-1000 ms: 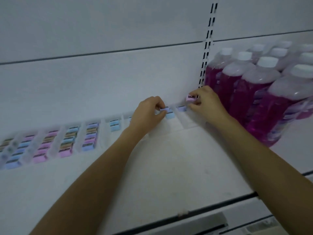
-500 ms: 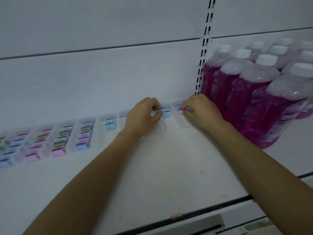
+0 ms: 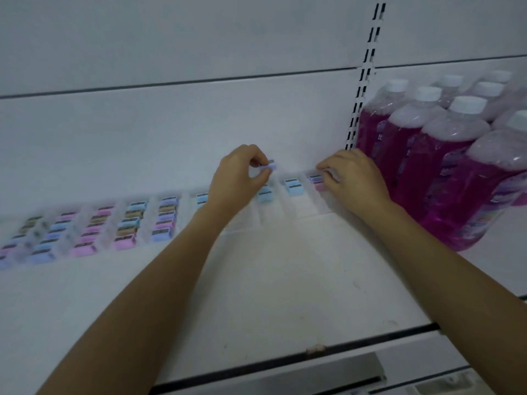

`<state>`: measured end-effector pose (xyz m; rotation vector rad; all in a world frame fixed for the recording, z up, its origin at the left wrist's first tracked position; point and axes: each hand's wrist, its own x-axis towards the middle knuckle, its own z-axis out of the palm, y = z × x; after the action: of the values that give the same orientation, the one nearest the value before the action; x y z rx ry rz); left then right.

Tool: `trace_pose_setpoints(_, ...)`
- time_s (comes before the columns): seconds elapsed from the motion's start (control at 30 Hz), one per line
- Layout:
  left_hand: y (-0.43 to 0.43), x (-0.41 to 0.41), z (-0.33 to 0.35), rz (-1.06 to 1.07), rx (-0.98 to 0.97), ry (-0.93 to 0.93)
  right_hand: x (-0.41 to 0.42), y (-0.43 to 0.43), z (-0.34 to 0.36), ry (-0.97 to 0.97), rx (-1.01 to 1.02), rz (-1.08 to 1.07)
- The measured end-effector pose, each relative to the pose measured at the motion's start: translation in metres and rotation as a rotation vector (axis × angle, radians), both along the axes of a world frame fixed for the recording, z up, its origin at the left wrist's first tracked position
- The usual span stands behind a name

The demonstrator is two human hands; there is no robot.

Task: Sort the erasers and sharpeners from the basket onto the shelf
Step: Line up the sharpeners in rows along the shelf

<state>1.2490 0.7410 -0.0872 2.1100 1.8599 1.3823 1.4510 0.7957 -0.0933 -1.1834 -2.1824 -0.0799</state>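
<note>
White metal shelf (image 3: 285, 280). Left hand (image 3: 239, 181) has lifted, fingers pinching a small lilac plastic sharpener (image 3: 269, 166); right hand (image 3: 353, 178) presses the pink block (image 3: 319, 186) into its row, grip unclear.

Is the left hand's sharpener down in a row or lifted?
Lifted: the left hand pinches the sharpener above the rows.

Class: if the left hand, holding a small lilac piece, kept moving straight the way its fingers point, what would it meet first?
Probably the white back panel behind the shelf row; the left hand holds the lilac piece just before it, though depth is unclear.
</note>
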Motion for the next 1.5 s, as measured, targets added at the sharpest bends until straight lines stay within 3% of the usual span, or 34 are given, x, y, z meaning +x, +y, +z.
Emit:
trace_pose_setpoints(0.1,-0.02,-0.032,0.014,0.024,0.027,0.026,-0.022,-0.015,0.013,0.011,0.065,0.12)
trace_pose_setpoints(0.27,-0.055,-0.082,0.003,0.103,0.025,0.024,-0.086,-0.047,0.017,-0.01,-0.021,0.353)
trace_pose_setpoints(0.63,-0.072,-0.091,-0.003,-0.019,-0.269,0.302,-0.115,-0.064,-0.019,-0.027,0.115,0.502)
trace_pose_setpoints(0.87,-0.07,-0.092,-0.006,0.062,-0.391,0.454,-0.113,-0.063,-0.025,-0.013,0.112,0.519)
trace_pose_setpoints(1.5,-0.076,-0.096,-0.002,0.043,-0.407,0.452,-0.112,-0.068,-0.026,0.071,0.113,0.509)
